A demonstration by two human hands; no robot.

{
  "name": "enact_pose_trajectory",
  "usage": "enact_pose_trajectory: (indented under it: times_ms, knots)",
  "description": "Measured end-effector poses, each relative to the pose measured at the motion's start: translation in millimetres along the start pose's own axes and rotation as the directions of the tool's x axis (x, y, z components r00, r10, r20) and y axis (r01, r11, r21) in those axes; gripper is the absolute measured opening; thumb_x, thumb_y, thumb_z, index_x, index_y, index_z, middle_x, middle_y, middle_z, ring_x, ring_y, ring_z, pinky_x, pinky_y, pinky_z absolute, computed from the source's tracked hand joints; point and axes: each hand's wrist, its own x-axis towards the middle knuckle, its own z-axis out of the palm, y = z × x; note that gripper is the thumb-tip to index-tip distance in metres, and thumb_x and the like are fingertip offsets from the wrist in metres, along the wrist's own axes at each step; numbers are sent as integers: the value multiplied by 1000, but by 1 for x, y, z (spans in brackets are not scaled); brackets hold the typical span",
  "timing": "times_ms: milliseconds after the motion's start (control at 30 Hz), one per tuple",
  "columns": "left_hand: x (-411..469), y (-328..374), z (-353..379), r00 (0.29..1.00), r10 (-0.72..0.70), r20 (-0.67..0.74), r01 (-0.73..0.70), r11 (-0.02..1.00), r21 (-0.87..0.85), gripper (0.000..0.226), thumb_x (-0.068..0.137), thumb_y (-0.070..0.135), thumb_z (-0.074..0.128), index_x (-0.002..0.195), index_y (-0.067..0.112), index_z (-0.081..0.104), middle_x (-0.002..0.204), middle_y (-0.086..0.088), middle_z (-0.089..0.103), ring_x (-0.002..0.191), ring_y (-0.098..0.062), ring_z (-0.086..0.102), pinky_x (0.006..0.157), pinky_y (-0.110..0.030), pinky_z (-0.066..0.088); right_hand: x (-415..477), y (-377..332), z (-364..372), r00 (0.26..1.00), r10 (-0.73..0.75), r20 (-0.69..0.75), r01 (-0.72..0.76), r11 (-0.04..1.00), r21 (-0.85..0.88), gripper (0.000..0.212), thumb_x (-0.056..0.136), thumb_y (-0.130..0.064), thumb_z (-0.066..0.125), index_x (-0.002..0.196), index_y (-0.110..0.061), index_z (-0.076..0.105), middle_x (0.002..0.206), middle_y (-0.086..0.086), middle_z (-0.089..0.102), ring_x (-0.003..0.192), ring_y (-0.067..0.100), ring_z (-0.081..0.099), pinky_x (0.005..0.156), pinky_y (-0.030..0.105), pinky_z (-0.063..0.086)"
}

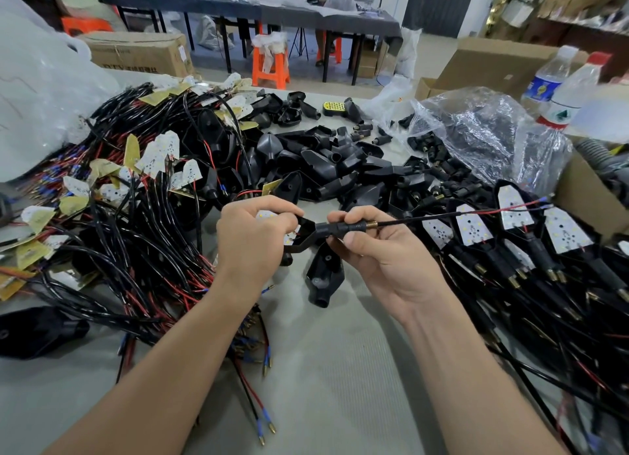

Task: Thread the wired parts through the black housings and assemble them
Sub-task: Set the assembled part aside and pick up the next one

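Observation:
At the middle of the table I hold one black housing [308, 231] between both hands. My left hand [253, 241] pinches its wide end, with a white LED board [269, 215] partly hidden under the fingers. My right hand [371, 247] grips the narrow stem, where a brass threaded end [372, 224] shows. A black cable [425, 219] runs out of the stem to the right and ends in red and blue-tipped wires [531, 205]. Another loose housing [323, 274] lies just below my hands.
A tangle of wired LED boards [136, 195] fills the left. Empty black housings [323, 161] are heaped behind my hands. Assembled units [531, 247] lie in rows at the right. A clear plastic bag [483, 131], two water bottles [558, 86] and cardboard boxes stand at the back right.

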Motion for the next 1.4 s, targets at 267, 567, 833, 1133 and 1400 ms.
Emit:
enact_pose_trajectory:
  times_ms: [267, 567, 833, 1133, 1400]
  knots:
    - [-2, -3, 0, 998, 52, -24, -52, 999, 3, 20, 68, 16, 67, 65, 32, 78, 64, 1, 71, 54, -5, 58, 48, -12, 43, 0, 2, 1, 997, 76, 18, -78, 982, 174, 27, 75, 16, 59, 80, -9, 67, 107, 18, 75, 103, 32, 73, 90, 42, 60]
    - [-6, -3, -3, 973, 232, -17, -225, 957, 184, 27, 77, 10, 67, 74, 35, 75, 56, 10, 65, 46, -7, 54, 46, -13, 38, -3, -3, -9, 985, 135, 107, -150, 977, 150, 29, 79, 16, 60, 81, -10, 72, 110, 19, 74, 104, 33, 72, 93, 48, 59]
    - [-8, 0, -1, 980, 200, -18, -197, 976, 96, 24, 76, 8, 67, 70, 28, 78, 61, 1, 69, 53, -19, 59, 47, -19, 43, -2, -1, -3, 990, 121, 66, -132, 974, 185, 26, 78, 12, 61, 81, -10, 72, 107, 21, 74, 101, 33, 74, 90, 47, 60]
    - [-11, -1, 8, 999, 50, -19, -51, 997, -52, 17, 72, 18, 65, 70, 29, 77, 69, 9, 71, 73, -7, 66, 72, -20, 50, -1, 6, 15, 999, 40, 7, -40, 999, 34, 25, 85, 15, 58, 92, -7, 65, 108, 13, 76, 98, 25, 74, 88, 36, 62]
    - [-2, -5, 7, 988, 155, -21, -152, 983, 100, 17, 80, 34, 68, 82, 47, 77, 69, 13, 72, 64, -12, 66, 57, -18, 51, 2, 0, 8, 985, -135, -108, 134, 991, -19, 37, 86, 24, 51, 85, -9, 66, 101, 13, 76, 91, 23, 72, 86, 38, 58]
